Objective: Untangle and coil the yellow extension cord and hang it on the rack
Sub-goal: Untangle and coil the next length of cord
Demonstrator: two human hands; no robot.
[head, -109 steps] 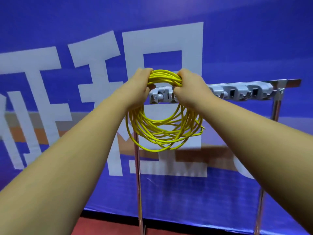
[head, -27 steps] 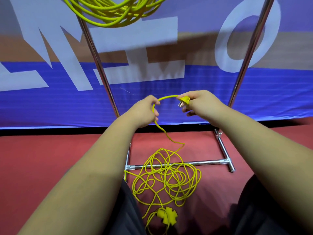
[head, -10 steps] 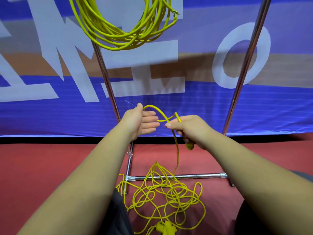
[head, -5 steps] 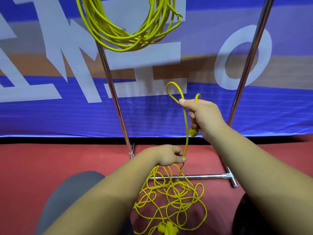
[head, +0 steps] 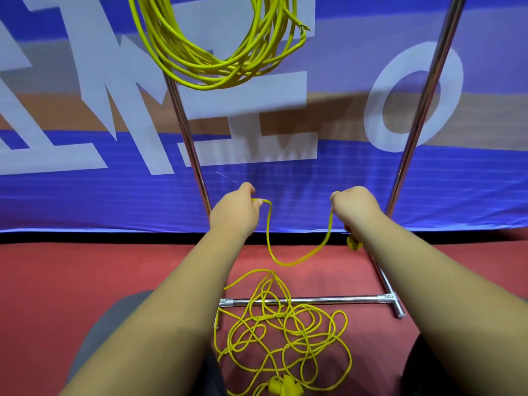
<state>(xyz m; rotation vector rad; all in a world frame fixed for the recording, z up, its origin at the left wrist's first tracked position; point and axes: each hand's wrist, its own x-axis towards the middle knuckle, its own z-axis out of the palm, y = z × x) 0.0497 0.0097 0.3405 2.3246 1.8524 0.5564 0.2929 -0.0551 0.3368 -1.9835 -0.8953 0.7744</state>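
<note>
Cord (head: 288,263) sagging between left hand (head: 235,214), right hand (head: 355,210), well apart

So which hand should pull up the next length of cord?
Probably the left hand: it only pinches the cord and can slide toward the tangled pile, while the right hand grips the plug end.

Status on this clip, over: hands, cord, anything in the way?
Left hand pinches yellow cord, right hand grips it by the plug, slack sagging between. Remainder tangled on floor, uncoiled. Draped over rack base bar, possible snag.
</note>
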